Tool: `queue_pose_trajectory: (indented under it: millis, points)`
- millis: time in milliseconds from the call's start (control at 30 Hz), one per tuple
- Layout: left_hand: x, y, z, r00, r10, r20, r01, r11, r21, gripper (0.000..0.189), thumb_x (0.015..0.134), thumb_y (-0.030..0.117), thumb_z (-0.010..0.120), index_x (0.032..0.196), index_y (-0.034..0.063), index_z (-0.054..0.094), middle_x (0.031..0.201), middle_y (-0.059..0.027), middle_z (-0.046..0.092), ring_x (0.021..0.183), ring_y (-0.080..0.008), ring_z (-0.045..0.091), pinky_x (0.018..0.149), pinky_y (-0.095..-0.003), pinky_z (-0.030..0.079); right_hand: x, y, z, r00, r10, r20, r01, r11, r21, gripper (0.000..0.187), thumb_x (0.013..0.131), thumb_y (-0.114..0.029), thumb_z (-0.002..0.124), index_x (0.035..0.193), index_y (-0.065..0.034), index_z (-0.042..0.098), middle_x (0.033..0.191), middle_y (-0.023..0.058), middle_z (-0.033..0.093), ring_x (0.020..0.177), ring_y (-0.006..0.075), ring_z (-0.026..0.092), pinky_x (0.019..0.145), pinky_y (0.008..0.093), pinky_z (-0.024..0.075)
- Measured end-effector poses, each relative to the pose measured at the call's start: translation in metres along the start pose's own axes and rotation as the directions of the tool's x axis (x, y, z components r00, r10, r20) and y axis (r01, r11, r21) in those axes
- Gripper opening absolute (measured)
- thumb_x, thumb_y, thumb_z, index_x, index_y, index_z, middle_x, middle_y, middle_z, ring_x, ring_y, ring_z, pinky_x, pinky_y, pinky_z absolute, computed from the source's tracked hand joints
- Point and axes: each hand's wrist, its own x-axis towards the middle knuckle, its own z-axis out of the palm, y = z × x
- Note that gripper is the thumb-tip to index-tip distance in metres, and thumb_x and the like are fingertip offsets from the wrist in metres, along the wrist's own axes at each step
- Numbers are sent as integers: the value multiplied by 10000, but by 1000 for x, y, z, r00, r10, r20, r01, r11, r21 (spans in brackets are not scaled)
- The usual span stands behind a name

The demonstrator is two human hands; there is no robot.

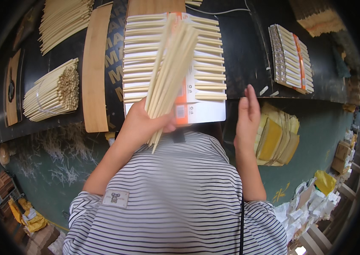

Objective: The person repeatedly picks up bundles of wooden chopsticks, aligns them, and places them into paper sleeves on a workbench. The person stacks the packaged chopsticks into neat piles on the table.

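Note:
My left hand (149, 122) grips a loose bunch of pale wooden chopsticks (170, 76), fanned out and slanting up to the right. Under them lies a white card with an orange strip (181, 113), printed with a barcode. Pairs of chopsticks (210, 77) cross this card in rows, and the held bunch hides part of its middle. To the card's right, my right hand (248, 118) is raised by the table edge, seen edge-on, with straight fingers and nothing in it.
On the black table (243, 54), a tied chopstick bundle (52, 91) and a wooden board (95, 70) lie left. More loose chopsticks (66, 20) are behind. A stack of filled cards (291, 59) sits right. Below the edge is a tied cardboard bundle (277, 137); scraps litter the green floor.

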Motion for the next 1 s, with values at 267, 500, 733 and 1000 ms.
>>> queue_pose_trajectory:
  millis: [267,500,733,1000]
  points:
    - [14,14,-29,919,270,-288,-316,940,-126,327,856,-58,605,1183,-62,578,1037,-125,689,735,-181,698,618,-278,582,-38,-9,36,818,282,501,-498,784,372,247,1037,-153,462,1124,70,522,1257,285,566,1191,373,575,1049,461,479]
    - [26,3,-40,971,218,-103,-218,976,6,389,854,-62,601,1238,-85,544,1150,-139,667,698,-182,688,615,-296,598,-22,-11,42,891,334,309,-446,771,454,310,987,-167,590,1222,30,544,1196,146,614,1105,224,596,969,313,467]
    - [17,5,-17,979,201,15,-201,980,-12,426,840,-59,606,1258,-96,537,1208,-170,655,706,-192,693,624,-289,594,24,-9,74,963,-246,-110,269,890,367,316,903,-43,683,1188,-5,553,1114,60,638,1016,119,580,917,273,450]
    - [-20,4,4,997,62,53,-50,975,-215,340,797,0,671,1107,-82,557,997,-223,688,720,-227,706,638,-324,608,83,-72,20,651,-702,-288,757,572,317,229,949,-33,595,1173,6,568,1099,60,648,1007,110,582,917,271,457]
